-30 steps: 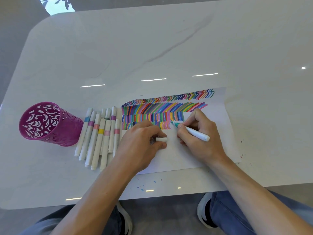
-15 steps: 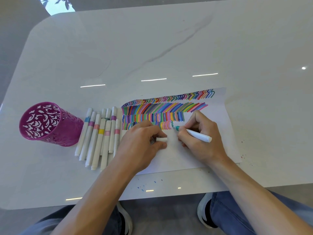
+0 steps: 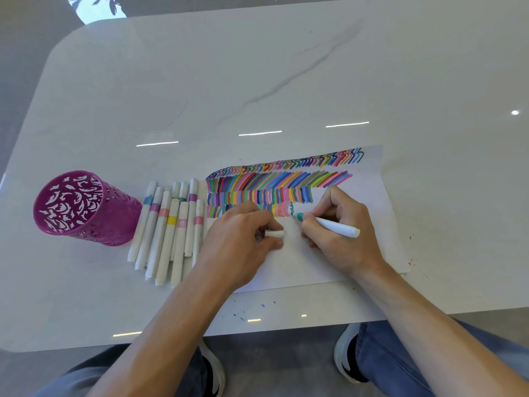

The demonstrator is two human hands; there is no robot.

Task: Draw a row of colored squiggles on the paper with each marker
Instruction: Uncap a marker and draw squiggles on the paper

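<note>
— Marker, teal, pinched near its tip by the right hand, fingers curled tight round it. Tip down on the paper, at the end of the bottom row
— Why gripped so close to the tip?
— Probably for small, neat wiggles. Easier to steer that way. Side of the hand down on the paper too, likely to stay steady
— And the left hand?
— Curled round a white cap, squeezed between thumb and finger. Held ready, most likely, to snap back on after this color. Lying on the paper too, so helping to pin the sheet flat
— Where on the sheet?
— Near the middle, at the foot of a green squiggle just beside the pink ones. Fourth row down, shorter than the rows above. Plenty of white to the right to fill
— And the other markers?
— Laid side by side on the table, just left of the paper. Close by for a quick swap. No way to tell used from unused
— The purple cup?
— Standing further left, right beside the markers. Probably their home for later
— Anything to watch?
— Little ink dots on the table near the front edge. Best to keep the tip on the sheet
</note>
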